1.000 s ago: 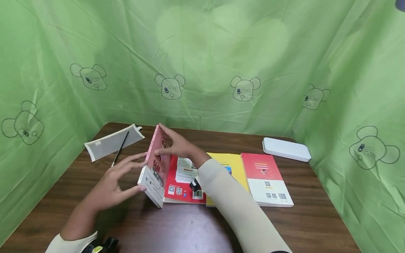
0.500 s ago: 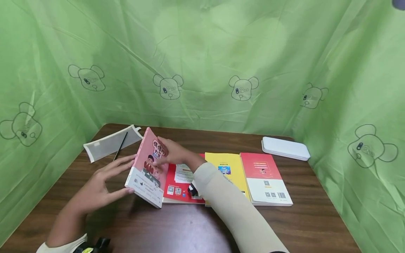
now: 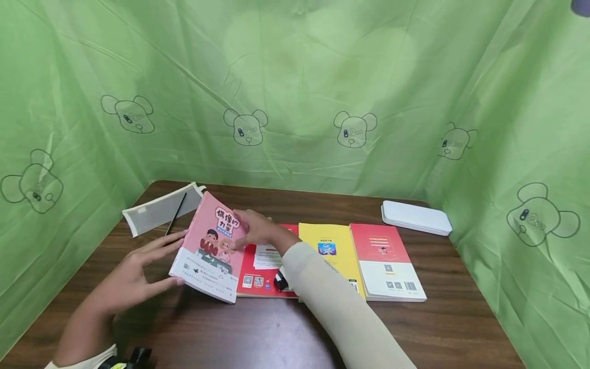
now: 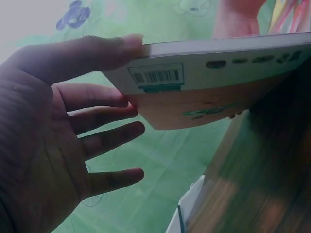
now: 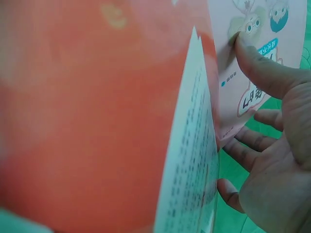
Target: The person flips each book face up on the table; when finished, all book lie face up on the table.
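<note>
A pink-and-white paperback book [image 3: 212, 246] with a cartoon cover stands tilted, its left edge raised and its right edge beside a red book [image 3: 249, 264]. My right hand [image 3: 260, 228] grips its far right part. In the right wrist view the thumb [image 5: 257, 60] presses the printed cover and the other fingers reach behind it. My left hand [image 3: 133, 277] touches the raised left edge with spread, fairly straight fingers. The left wrist view shows the thumb [image 4: 121, 51] at the book's edge by the barcode corner, the lower fingers apart from it.
A yellow book [image 3: 341, 236] and a red-and-white book [image 3: 378, 246] lie to the right of the red one, which bears a paper slip [image 3: 262, 259]. A white case [image 3: 417, 218] lies back right. Back left are a translucent pouch [image 3: 159, 210] and a thin black stick [image 3: 177, 212]. Green curtains surround the table.
The pink-and-white book has tipped from nearly upright toward the left, so its cover now faces up more. The left hand has moved left and slightly down with its edge.
</note>
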A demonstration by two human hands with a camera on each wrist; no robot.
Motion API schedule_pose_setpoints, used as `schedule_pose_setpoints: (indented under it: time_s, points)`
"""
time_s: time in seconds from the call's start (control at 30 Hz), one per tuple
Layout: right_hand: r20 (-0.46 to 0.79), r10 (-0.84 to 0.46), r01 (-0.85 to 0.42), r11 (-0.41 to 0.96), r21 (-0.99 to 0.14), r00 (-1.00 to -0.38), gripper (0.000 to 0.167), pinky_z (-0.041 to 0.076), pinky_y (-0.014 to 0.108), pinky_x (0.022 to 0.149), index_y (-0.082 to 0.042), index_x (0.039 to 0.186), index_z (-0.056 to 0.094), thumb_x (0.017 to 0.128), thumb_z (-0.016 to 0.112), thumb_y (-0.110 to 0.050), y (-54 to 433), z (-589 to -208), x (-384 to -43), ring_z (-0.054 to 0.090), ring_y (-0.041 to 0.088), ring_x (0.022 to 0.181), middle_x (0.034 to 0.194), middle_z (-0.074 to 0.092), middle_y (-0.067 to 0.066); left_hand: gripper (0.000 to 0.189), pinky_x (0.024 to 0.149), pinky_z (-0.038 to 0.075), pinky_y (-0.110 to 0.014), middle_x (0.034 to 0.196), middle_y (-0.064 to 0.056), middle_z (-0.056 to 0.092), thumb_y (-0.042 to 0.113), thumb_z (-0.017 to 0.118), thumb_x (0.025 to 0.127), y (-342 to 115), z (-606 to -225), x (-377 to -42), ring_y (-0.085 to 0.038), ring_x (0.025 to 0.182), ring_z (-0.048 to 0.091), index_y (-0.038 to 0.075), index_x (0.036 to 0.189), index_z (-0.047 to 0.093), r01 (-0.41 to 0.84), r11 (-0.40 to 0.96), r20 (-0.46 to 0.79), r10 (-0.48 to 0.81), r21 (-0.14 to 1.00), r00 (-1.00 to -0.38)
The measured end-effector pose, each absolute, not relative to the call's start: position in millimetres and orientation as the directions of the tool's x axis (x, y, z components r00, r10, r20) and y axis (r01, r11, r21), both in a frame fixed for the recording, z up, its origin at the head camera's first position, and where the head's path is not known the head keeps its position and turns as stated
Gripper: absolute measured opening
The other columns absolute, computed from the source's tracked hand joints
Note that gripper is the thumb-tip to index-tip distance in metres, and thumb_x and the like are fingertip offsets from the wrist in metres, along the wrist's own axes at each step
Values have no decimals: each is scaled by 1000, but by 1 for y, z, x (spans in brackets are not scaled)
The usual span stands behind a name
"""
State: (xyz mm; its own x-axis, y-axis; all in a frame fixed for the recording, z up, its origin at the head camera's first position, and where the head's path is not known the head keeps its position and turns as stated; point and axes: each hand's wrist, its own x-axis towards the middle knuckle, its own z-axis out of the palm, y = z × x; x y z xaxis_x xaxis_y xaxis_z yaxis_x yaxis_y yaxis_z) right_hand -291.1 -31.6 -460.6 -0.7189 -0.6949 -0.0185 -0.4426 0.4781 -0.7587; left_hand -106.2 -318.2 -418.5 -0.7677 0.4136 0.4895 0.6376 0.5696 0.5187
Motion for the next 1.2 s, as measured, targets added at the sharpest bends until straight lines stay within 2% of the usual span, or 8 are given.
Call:
schedule_pose_setpoints:
  time_s: [0.13,0.23,0.33,0.5,0.73,0.9,1.1,1.2]
  points:
    - [-21,-705,-405,431,-806,-709,73,64,28,91,-27,150,59,87,94,-21,-31,-462,-291,74,18,107,123,68,4,95,116,29,0,165,-8,55,4,101,70,-318,-422,-106,13,152,39,7,156,60,618,581,475,399,531,-784]
    - [-44,-673,-395,484,-781,-738,83,60,38,105,-30,158,55,86,95,-26,-31,-463,-290,70,15,113,130,67,2,97,115,27,1,167,2,53,7,102,68,-320,-424,-106,16,151,36,8,156,60,600,605,471,381,524,-796]
    - [-75,-629,-386,562,-731,-774,93,43,56,125,-34,164,50,84,97,-33,-32,-464,-288,62,16,129,143,62,0,97,116,23,2,167,16,48,9,103,65,-323,-427,-106,18,152,32,7,154,62,603,624,486,377,496,-789]
    - [-98,-599,-386,623,-680,-795,98,19,72,133,-30,168,46,84,96,-36,-33,-465,-287,52,24,151,160,56,0,94,118,17,1,166,29,39,9,104,62,-331,-434,-107,13,160,24,0,147,66,605,652,499,375,457,-782]
    - [-102,-589,-400,656,-639,-802,98,14,73,134,-27,168,45,85,96,-35,-35,-468,-288,45,26,160,167,52,-1,92,116,9,2,168,5,48,17,103,67,-341,-442,-105,17,159,14,-1,148,65,533,715,430,349,453,-833]
    - [-100,-591,-412,664,-625,-800,95,14,74,134,-28,166,48,85,96,-36,-36,-470,-289,45,24,160,167,53,-3,91,114,9,3,167,6,50,16,103,67,-346,-449,-105,20,157,13,-2,148,65,527,720,419,350,451,-838]
    - [-106,-600,-433,677,-594,-793,90,14,75,133,-26,164,51,86,95,-38,-38,-469,-288,42,23,162,169,51,-3,82,113,13,6,158,-18,60,13,102,68,-352,-462,-105,22,152,19,-6,140,69,536,704,406,368,466,-837]
    - [-116,-601,-453,702,-550,-790,87,15,73,134,-24,163,53,87,93,-42,-38,-468,-287,42,22,163,170,50,-3,74,111,13,7,148,-30,63,14,100,73,-353,-470,-106,9,151,33,-6,138,71,513,711,350,381,481,-856]
